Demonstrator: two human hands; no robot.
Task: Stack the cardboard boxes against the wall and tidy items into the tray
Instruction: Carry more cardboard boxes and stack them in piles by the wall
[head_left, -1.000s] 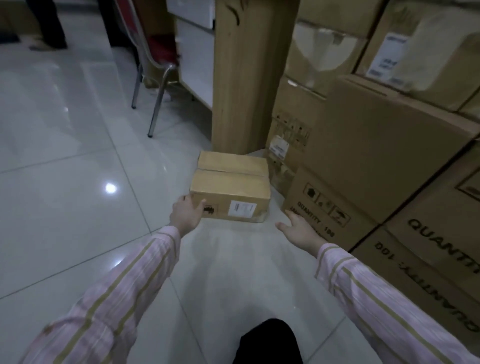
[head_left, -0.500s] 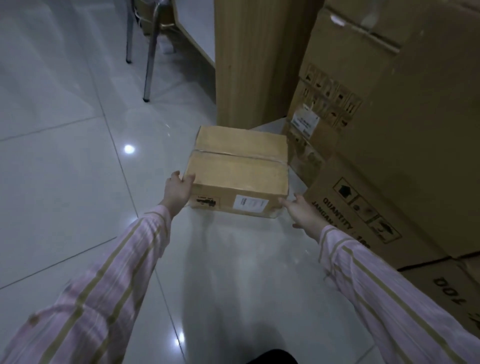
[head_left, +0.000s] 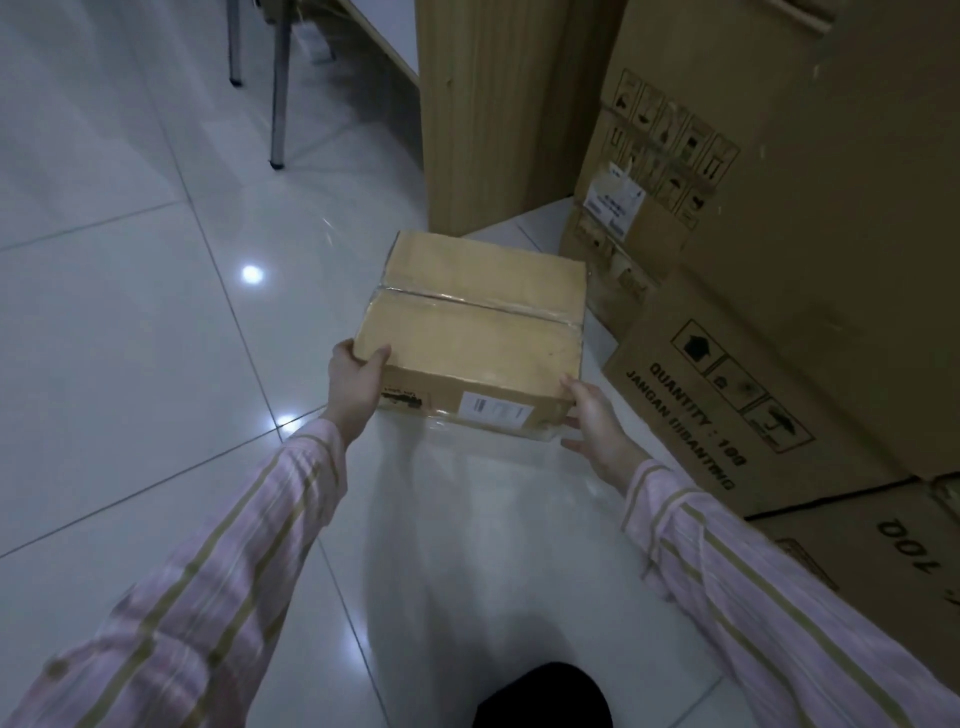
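Head view, entries left to right.

- Chair legs noted far beyond the left grip, on the tiled floor.
- Left grip: clamped on the near left corner of the small box, thumb on the top face, fingers wrapped round the side.
- Small box: held between the two grips, low over the floor. Whether it is clear of the tiles cannot be told.
- Orientation: top face up. Labelled face turned back toward the person. Far edge pointed at the wooden panel. The tape seam runs across, from the left grip's side to the right grip's side. The top looks nearly square, so the long axis is only judged to lie along that seam.
- Right grip: closed on the near right corner, thumb on the top edge, fingers along the lower near edge.
- Large cartons stacked just beyond the right grip.

Progress, as judged: early. Large cartons are stacked. The small box is taken in hand but not yet placed. No tray or loose items are seen, so tidying is taken as outstanding.
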